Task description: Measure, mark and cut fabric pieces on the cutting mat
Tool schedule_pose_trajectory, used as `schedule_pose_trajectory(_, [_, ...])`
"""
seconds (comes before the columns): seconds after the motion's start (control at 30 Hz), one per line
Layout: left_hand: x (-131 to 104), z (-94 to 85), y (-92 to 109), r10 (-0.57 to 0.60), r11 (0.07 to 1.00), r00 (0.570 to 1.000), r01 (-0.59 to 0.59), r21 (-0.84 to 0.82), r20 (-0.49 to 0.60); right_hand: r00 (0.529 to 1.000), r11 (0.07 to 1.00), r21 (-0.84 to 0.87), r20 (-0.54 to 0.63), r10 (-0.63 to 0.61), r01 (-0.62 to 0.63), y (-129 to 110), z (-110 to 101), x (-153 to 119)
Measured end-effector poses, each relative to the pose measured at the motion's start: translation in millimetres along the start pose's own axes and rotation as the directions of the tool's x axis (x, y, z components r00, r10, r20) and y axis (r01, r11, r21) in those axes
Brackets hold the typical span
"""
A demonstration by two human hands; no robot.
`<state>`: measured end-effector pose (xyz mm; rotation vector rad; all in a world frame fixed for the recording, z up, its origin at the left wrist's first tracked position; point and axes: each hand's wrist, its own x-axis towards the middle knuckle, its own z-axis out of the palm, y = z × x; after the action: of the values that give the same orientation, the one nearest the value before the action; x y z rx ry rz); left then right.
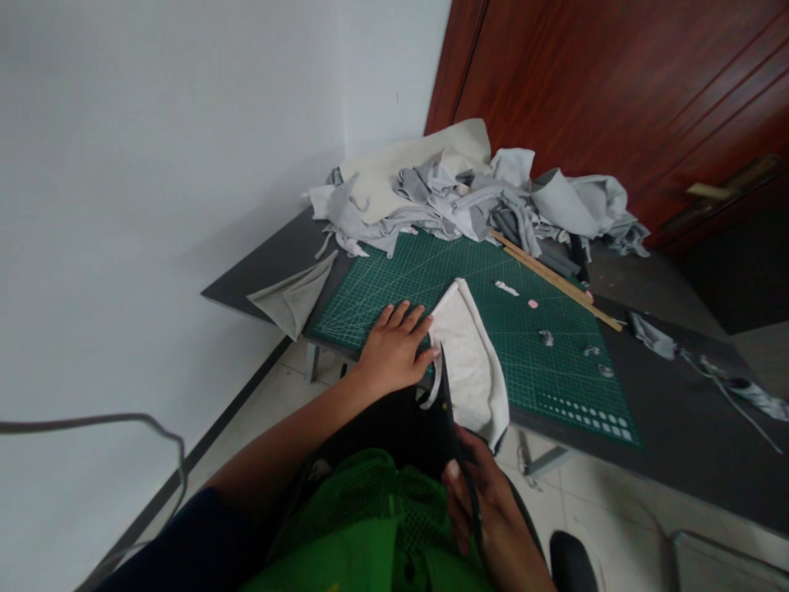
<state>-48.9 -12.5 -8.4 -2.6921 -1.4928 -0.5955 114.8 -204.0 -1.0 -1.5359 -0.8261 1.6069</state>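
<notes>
My left hand (398,349) lies flat with its fingers spread on the green cutting mat (394,279), its thumb at the left edge of a white cloth piece (472,362). The cloth reaches over the table's front edge. Below it, my right hand (484,501) is wrapped round the handles of dark scissors (449,395). Their blades point up and away over the cloth, close to its left side, with the tip near my left thumb.
Grey and cream fabric scraps (431,193) are heaped at the back. Wooden strips (555,279) lie across the mat's right side. A folded grey cloth (296,296) sits at the left corner. Small scraps (546,337) dot the mat. A wall stands left, a brown door (616,90) behind.
</notes>
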Motion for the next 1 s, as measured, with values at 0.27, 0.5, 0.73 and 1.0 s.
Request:
schedule_pose_trajectory(0.27, [-0.2,-0.5,0.0,0.002,1.0,1.0,-0.002,0.007,0.003,1.0,1.0,-0.012,0.003,-0.018,0.018,-0.8,0.4,0.4])
schedule_pose_trajectory(0.5, [-0.4,0.2,-0.5,0.003,1.0,1.0,-0.003,0.014,-0.008,0.999,0.999,-0.035,0.03,-0.038,0.04,-2.7,0.1,-0.7])
schedule_pose_trajectory(0.73, [-0.3,-0.4,-0.4,0.007,1.0,1.0,-0.007,0.003,-0.015,0.998,0.998,-0.016,0.028,-0.063,0.064,-1.5,1.0,0.2])
schedule_pose_trajectory(1.0, [-0.5,-0.5,-0.7,0.013,1.0,1.0,-0.013,0.017,-0.008,0.999,0.993,0.112,0.019,-0.038,0.035,2.2,-8.3,6.3])
